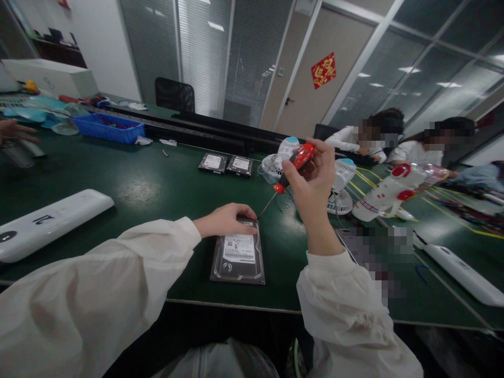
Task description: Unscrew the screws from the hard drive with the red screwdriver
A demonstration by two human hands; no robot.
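A hard drive (238, 258) with a white label lies flat on the green table (157, 184) near its front edge. My left hand (225, 219) rests on the drive's far end, fingers curled down over its edge. My right hand (313, 181) is raised above the table, closed around a red-handled screwdriver (296, 164). The screwdriver's thin shaft slants down to the left, and its tip sits at the drive's far right corner, beside my left fingers.
Two more hard drives (226, 164) lie further back. Small white fans (342, 185) and a white-and-red tool (388, 193) stand to the right. A white device (47, 223) is at left, a blue bin (108, 128) far left. Two people sit at back right; another person's hand (13, 131) shows at left.
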